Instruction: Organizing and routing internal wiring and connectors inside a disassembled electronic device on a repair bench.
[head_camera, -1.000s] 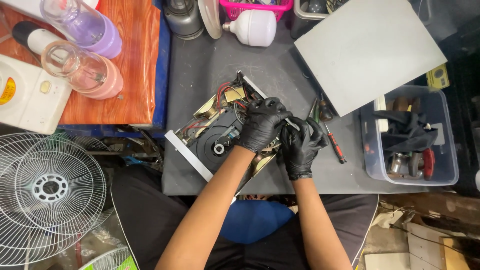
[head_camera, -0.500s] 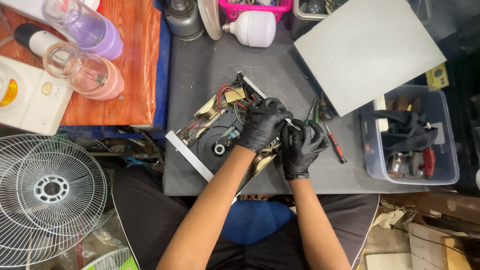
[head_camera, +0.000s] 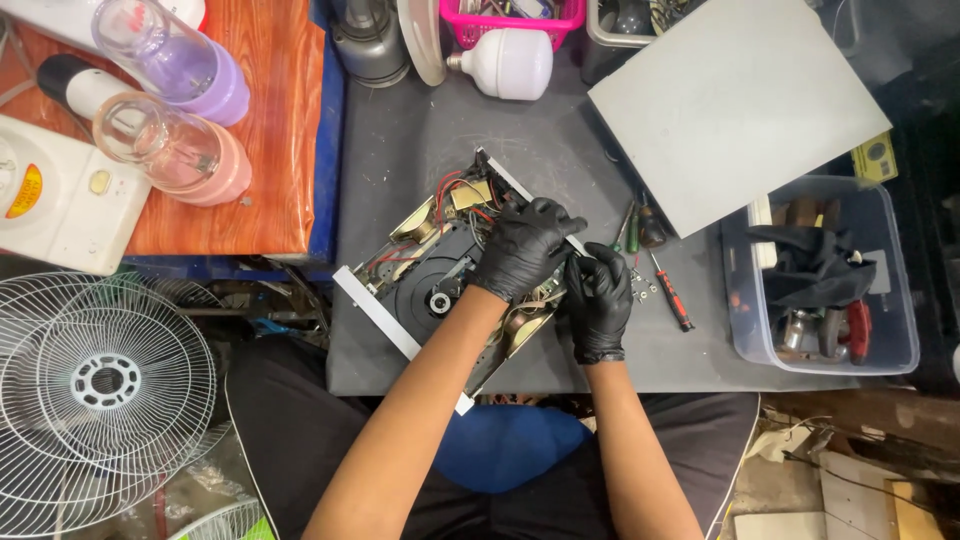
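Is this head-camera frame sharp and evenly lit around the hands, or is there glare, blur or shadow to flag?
Head view: sharp and evenly lit on the left hand, right hand and opened device; no motion blur. Mild glare on the orange tabletop and grey panel. The right edge falls dark, and black gloves hide detail of the fingers.

Opened disc player chassis lies angled on the grey table, wiring exposed.

Dark grey worktable; orange wooden table at left; white fan guard on floor.
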